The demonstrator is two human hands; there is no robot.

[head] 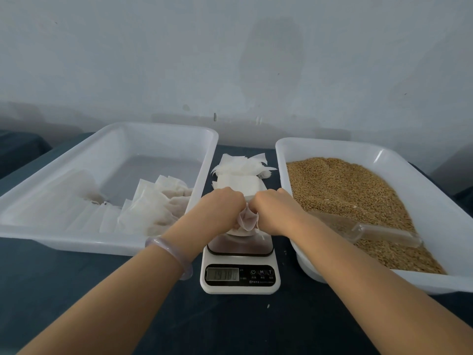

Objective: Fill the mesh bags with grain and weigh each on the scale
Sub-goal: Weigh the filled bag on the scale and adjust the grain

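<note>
Both hands, left hand (225, 206) and right hand (271, 208), pinch the mesh bag (247, 219) mouth on the scale (239, 278); their pull likely skews the reading, and grain could spill.

A plain packing workbench: scale (240, 267), grain tray (435, 190) and bag tray (76, 160) against a bare wall (230, 60).

Both hands, left hand (222, 206) and right hand (275, 210), pinch the gathered neck of a white mesh bag (246, 221) resting on the white digital scale (240, 275), between two white plastic trays
</note>
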